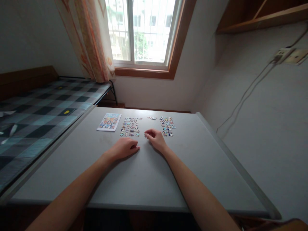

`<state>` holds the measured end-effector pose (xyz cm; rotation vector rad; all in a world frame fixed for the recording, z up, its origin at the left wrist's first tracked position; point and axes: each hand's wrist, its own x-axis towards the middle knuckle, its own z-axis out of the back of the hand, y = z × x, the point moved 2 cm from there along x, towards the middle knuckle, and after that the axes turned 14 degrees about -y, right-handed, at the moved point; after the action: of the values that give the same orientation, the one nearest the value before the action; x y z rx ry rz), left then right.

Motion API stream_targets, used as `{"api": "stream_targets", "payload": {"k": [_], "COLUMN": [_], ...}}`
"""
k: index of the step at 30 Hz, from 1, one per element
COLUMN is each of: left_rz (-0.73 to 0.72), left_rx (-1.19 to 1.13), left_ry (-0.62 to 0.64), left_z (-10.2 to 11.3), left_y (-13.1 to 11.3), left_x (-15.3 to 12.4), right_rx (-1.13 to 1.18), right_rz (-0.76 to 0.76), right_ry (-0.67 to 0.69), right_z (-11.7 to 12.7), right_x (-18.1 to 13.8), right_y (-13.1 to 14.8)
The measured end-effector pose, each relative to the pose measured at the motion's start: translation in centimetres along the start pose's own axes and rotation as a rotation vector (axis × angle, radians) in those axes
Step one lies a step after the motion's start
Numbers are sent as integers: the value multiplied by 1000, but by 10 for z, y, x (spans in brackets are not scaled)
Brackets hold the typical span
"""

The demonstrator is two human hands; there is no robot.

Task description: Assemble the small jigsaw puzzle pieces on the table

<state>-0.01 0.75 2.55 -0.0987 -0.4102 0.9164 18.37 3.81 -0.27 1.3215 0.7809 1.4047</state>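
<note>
Clearly, the counter (134, 186) stretched under both hands, and the puzzle pieces lay on its far part. The left block of pieces (132, 131) was just beyond the left hand (124, 147), which was the nearer one to it; its long axis seemed to run away from the hands. The right block of pieces (169, 129) lay beyond the right hand and to its right. The left hand rested half curled, with a gap beside the thumb; whether it held something, I could not tell. The right hand (155, 138) had its fingertips together at a single piece (145, 135), pinching or only touching, which was unclear.
</note>
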Motion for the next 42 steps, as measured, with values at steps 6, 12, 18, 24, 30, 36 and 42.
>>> {"api": "stream_targets", "payload": {"k": [6, 12, 18, 24, 30, 36, 42], "left_rz": [7, 18, 29, 22, 28, 32, 25], "left_rx": [1, -7, -3, -4, -13, -10, -7], "left_ry": [7, 10, 6, 12, 7, 11, 14], "left_z": [1, 0, 2, 4, 3, 4, 4], "left_y": [0, 0, -2, -3, -2, -3, -3], "left_x": [0, -1, 0, 0, 0, 0, 0], "right_rx": [68, 230, 139, 92, 79, 59, 47], "right_rz": [-15, -127, -43, 26, 28, 40, 45], "right_ry": [-52, 87, 169, 184, 188, 188, 188], "right_z": [-1, -5, -6, -8, -8, -8, -8], "right_x": [0, -6, -9, -9, -10, -10, -10], "right_y": [2, 7, 9, 4, 6, 6, 7]}}
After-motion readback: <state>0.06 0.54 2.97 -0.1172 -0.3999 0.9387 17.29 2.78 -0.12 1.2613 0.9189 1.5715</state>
